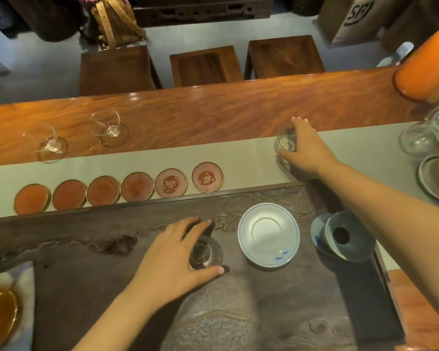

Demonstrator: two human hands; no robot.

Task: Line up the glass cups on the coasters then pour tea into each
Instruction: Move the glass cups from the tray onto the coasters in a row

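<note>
Several round reddish coasters [137, 186] lie in a row on the pale runner [251, 153], all bare. My left hand [173, 259] is closed around a small glass cup [204, 254] standing on the dark stone tea tray [238, 312]. My right hand [307, 150] reaches far over the runner and grips another glass cup [284, 144] from above. Two more glass cups [51, 145] [110, 129] stand on the wooden table beyond the coasters at the left. Further clear glassware [421, 138] clusters at the right edge.
A white bowl with a blue rim [268, 234] sits on the tray, beside a blue-grey strainer on a saucer [345, 239]. An orange cylinder [423, 67] stands far right. A saucer [431, 181] lies at right, an amber dish [0, 315] at lower left. Wooden stools [205, 65] stand behind the table.
</note>
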